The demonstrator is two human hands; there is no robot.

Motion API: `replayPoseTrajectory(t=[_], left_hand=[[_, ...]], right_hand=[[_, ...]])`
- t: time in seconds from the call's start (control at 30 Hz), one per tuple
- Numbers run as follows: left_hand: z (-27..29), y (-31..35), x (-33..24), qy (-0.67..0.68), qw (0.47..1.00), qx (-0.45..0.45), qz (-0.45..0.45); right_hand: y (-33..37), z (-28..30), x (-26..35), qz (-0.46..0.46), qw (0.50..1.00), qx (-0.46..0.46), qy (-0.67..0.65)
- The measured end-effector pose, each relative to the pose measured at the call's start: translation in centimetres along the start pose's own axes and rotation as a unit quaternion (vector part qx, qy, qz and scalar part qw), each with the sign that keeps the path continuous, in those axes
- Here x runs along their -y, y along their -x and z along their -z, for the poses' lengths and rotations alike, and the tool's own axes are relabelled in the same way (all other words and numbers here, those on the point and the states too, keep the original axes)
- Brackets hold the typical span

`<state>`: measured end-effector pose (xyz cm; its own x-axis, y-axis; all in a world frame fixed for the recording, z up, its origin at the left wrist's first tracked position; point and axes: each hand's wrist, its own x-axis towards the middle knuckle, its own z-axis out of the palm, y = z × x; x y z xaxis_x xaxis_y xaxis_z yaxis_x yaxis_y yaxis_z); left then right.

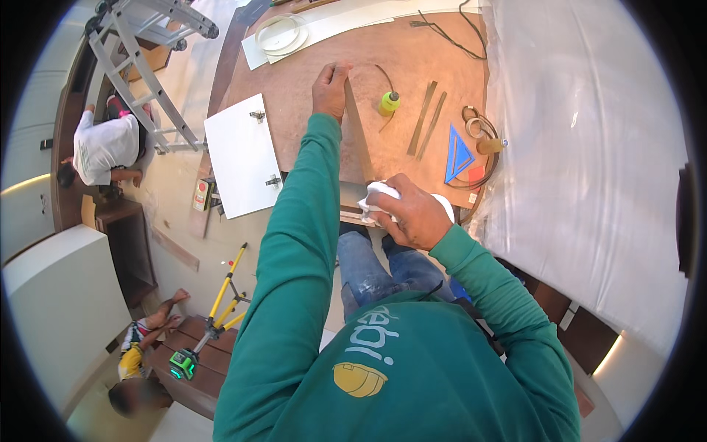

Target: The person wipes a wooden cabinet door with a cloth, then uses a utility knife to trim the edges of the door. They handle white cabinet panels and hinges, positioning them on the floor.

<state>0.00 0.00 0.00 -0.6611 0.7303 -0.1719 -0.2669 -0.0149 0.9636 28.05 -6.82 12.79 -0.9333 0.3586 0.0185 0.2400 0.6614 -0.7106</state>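
Observation:
My left hand [331, 92] is closed at the far end of a narrow brown board [356, 136], its fingertips at the board's top corner. The board stretches from there back toward me over the worktable. Near its close end, my right hand [418, 215] grips a crumpled white cloth [384, 194], which also shows behind the wrist. The cloth is at the board's near corner; whether they touch is hard to tell. A small yellow-green bottle [389, 103] stands right of the board. Two thin brown strips [422, 121] lie further right.
On the brown worktable [294, 85] are a blue set square [458, 156], a tape roll [475, 128] and coiled edging [281, 35]. A white hinged door panel [239, 156] lies left. Beyond are a ladder [143, 81], a laser level on a yellow tripod [184, 362] and two people.

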Motion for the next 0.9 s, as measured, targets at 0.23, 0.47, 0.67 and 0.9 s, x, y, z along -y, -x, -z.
replayPoseTrajectory(t=[0.23, 0.47, 0.67, 0.9], left_hand=[[2.8, -1.3, 1.5, 0.022, 0.999, 0.021, 0.016], [0.4, -1.0, 1.2, 0.052, 0.996, 0.007, 0.07], [-0.7, -2.3, 3.3, 0.064, 0.997, 0.002, 0.038], [-0.7, -1.9, 2.3, 0.153, 0.988, 0.034, 0.0]], right_hand=[[-3.6, -1.6, 0.7, 0.005, 0.999, -0.012, 0.052], [-10.9, 0.0, -2.5, -0.042, 0.987, -0.063, 0.14], [-17.4, 2.5, -6.1, -0.061, 0.98, -0.076, 0.175], [-22.8, 3.1, -8.2, -0.045, 0.967, -0.091, 0.236]])
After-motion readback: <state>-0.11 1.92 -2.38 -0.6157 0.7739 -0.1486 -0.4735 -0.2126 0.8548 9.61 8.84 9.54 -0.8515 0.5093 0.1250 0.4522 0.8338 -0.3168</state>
